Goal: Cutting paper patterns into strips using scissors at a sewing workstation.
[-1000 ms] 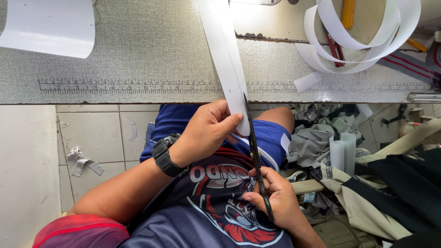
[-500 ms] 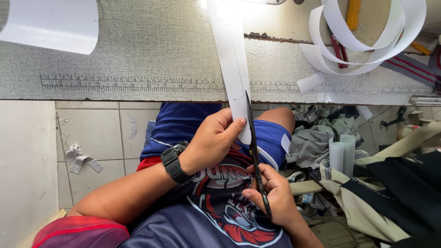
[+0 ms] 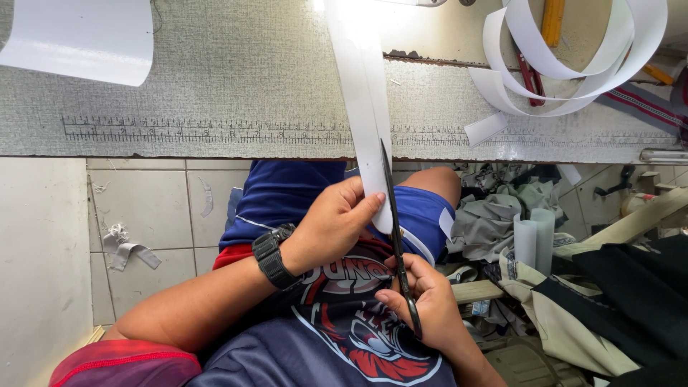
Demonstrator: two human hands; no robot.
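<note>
The left hand [image 3: 333, 226] pinches the lower end of a white strip [image 3: 367, 122] that hangs off the grey surface [image 3: 215, 86], fingers closed on its edge. The right hand [image 3: 423, 304] grips black scissors [image 3: 398, 244], blades nearly shut along the strip's right edge. Since half a second ago, the left hand has slid slightly lower on the strip, and the scissors have barely moved.
</note>
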